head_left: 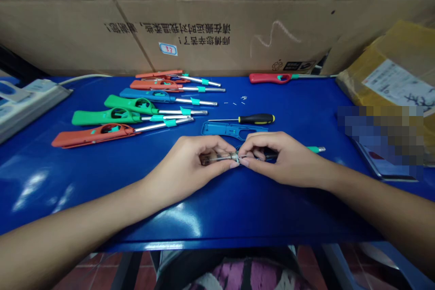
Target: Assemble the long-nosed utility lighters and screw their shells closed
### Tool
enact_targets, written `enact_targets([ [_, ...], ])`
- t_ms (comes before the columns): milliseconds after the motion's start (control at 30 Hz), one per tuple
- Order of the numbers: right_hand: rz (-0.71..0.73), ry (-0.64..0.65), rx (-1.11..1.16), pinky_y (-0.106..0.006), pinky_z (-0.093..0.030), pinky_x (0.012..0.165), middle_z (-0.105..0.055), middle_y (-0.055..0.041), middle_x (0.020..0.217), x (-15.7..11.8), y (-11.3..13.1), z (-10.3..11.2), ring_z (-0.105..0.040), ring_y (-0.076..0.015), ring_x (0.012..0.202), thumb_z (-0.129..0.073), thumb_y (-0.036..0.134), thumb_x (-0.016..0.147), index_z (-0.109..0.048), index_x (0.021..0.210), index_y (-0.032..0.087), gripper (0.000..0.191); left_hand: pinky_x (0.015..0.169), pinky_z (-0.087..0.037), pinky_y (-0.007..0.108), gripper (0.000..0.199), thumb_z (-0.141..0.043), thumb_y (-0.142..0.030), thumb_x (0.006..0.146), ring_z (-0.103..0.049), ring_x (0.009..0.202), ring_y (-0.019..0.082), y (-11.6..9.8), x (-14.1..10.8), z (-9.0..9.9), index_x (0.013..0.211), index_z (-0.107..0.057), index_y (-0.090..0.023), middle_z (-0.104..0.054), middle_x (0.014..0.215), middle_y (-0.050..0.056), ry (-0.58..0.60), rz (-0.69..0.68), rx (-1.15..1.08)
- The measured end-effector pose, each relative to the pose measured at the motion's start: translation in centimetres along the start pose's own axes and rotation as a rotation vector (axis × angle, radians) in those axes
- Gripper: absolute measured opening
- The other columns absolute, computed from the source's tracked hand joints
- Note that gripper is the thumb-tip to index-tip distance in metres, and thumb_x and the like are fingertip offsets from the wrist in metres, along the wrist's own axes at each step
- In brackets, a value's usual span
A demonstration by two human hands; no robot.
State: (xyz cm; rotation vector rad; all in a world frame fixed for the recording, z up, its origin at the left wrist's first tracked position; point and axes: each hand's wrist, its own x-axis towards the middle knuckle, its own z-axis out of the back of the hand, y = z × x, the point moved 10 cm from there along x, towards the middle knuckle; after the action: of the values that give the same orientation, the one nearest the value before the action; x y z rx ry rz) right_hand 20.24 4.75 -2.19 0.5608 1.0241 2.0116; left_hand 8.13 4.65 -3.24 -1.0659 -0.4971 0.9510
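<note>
My left hand (pixel 193 158) is closed around a see-through lighter fuel tank (pixel 217 158), which lies level above the blue table. With thumb and forefinger, my right hand (pixel 288 158) pinches at the small white fitting (pixel 237 157) on the tank's right end. Under the right palm a black part (pixel 271 155) shows; whether the hand grips it is unclear. Just behind my hands lies an opened blue lighter shell half (pixel 220 129). Beyond it rests a black and yellow screwdriver (pixel 256 119). A barrel tip with green tape (pixel 316 149) sticks out behind my right wrist.
Several long-necked lighters (pixel 98 133), orange, green and blue, lie at the left. Small screws (pixel 243 99) are scattered behind the screwdriver. A red lighter (pixel 270 78) lies near the back carton (pixel 190 13). A power strip (pixel 30 99) is left; a taped box (pixel 390 59) and phone (pixel 380 158) are right.
</note>
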Motion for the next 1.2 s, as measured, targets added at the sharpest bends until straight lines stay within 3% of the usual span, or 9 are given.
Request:
enact_targets([
  [267, 0.005, -0.028, -0.002, -0.024, -0.041, 0.061, -0.061, 0.0023, 0.079, 0.1, -0.2, 0.1, -0.048, -0.0087, 0.065, -0.062, 0.023, 0.092, -0.069, 0.088, 0.017, 0.009, 0.057, -0.045, 0.020, 0.020, -0.072, -0.037, 0.089, -0.057, 0.065, 0.010, -0.5, -0.1, -0.1, 0.103, -0.075, -0.023, -0.071, 0.078, -0.001, -0.002, -0.007, 0.022],
  [667, 0.006, 0.000, -0.032, -0.025, -0.043, 0.064, -0.062, 0.0016, 0.084, -0.1, 0.3, 0.0, -0.049, -0.0097, 0.068, -0.061, 0.021, 0.090, -0.068, 0.092, 0.018, 0.008, 0.061, -0.050, 0.020, 0.017, -0.072, -0.032, 0.089, -0.066, 0.069, 0.012, -1.3, -0.1, 0.2, 0.102, -0.075, -0.022, -0.075, 0.084, -0.001, -0.020, -0.082, 0.099],
  [1200, -0.037, -0.027, 0.038, -0.026, -0.042, 0.063, -0.063, 0.0006, 0.079, -0.1, -0.5, 0.2, -0.052, -0.0111, 0.067, -0.060, 0.030, 0.094, -0.068, 0.084, 0.019, 0.017, 0.059, -0.048, 0.021, 0.018, -0.073, -0.036, 0.088, -0.062, 0.067, 0.011, -0.5, -0.1, 0.3, 0.098, -0.076, -0.022, -0.075, 0.081, -0.001, -0.046, -0.040, 0.036],
])
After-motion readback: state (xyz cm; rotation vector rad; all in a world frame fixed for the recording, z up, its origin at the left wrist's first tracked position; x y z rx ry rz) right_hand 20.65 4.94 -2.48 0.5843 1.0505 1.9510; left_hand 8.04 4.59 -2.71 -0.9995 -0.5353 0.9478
